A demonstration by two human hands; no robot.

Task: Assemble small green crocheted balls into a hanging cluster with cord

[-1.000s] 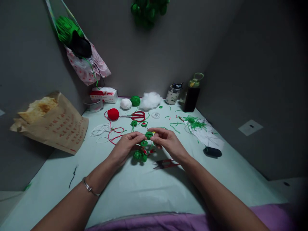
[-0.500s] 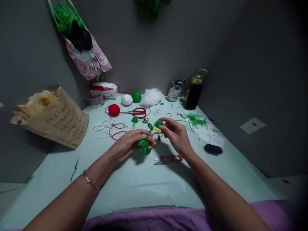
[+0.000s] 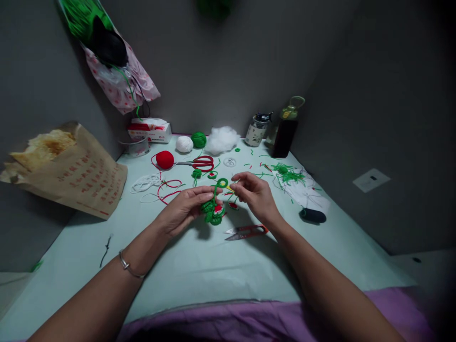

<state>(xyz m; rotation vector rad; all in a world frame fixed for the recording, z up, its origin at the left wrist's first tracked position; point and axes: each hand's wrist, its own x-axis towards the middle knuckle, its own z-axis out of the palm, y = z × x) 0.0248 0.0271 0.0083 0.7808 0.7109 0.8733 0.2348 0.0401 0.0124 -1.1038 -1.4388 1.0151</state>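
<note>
My left hand (image 3: 187, 209) pinches a green crocheted piece (image 3: 213, 216) with a red and white patch, between thumb and fingers above the table. A green stem with a ring-shaped loop (image 3: 222, 183) stands up from it. My right hand (image 3: 254, 194) is just right of the loop, its thumb and forefinger drawn together; whatever may be between them is too small to make out. Behind the fingers shows a small yellow strip (image 3: 228, 188). A red and green crocheted bit (image 3: 233, 206) lies beneath my right hand. Orange-handled thread snips (image 3: 245, 232) lie nearer to me.
Red-handled scissors (image 3: 203, 163), a red yarn ball (image 3: 165, 160), a white yarn ball (image 3: 184, 144), a green yarn ball (image 3: 198, 139) and white stuffing (image 3: 223, 139) lie behind. Green scraps (image 3: 290, 174) and a bottle (image 3: 286, 135) are right; a paper food bag (image 3: 78, 175) stands left.
My right fingers have come off the green crocheted part they touched, and its loop now stands beside them. The left hand has turned the piece, showing more red. The view has shifted slightly.
</note>
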